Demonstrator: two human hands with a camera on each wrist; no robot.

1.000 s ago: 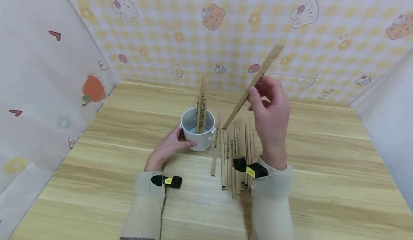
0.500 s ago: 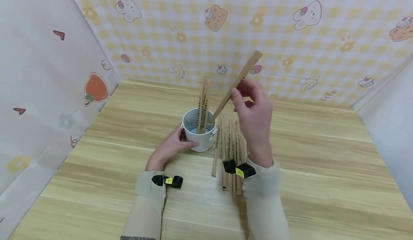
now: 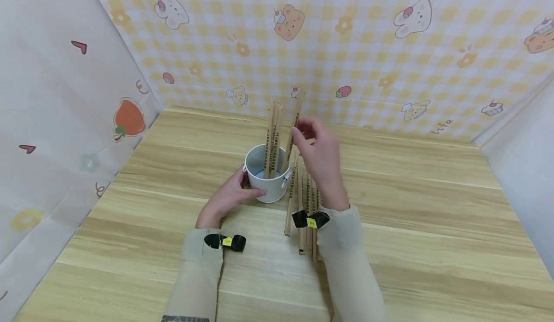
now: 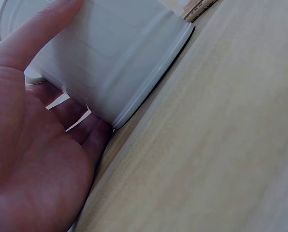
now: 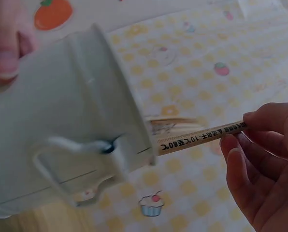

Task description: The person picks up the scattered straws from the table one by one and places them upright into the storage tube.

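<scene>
A small white metal bucket (image 3: pixel 269 193) stands upright on the table, with several paper-wrapped straws (image 3: pixel 272 144) leaning inside it. My left hand (image 3: pixel 231 196) holds the bucket from the left, thumb across its front and fingers around the side, as the left wrist view shows on the bucket wall (image 4: pixel 110 58). Between thumb and fingertips, my right hand (image 3: pixel 322 156) pinches one more paper-wrapped straw (image 5: pixel 197 138). This straw's lower end is inside the bucket near the right rim, and its top tilts slightly right. Dark print runs along the wrapper.
Several wrapped straws (image 3: pixel 301 221) lie side by side on the wooden table (image 3: pixel 433 216) right of the bucket, partly hidden under my right forearm. A wire handle (image 5: pixel 71 145) hangs from the bucket's side. A yellow checked cloth (image 3: pixel 346 47) rises behind the table.
My right hand has moved left and down with its straw, from over the loose straws to the bucket. The straw has turned more upright and its lower end has entered the bucket. My left hand stays put.
</scene>
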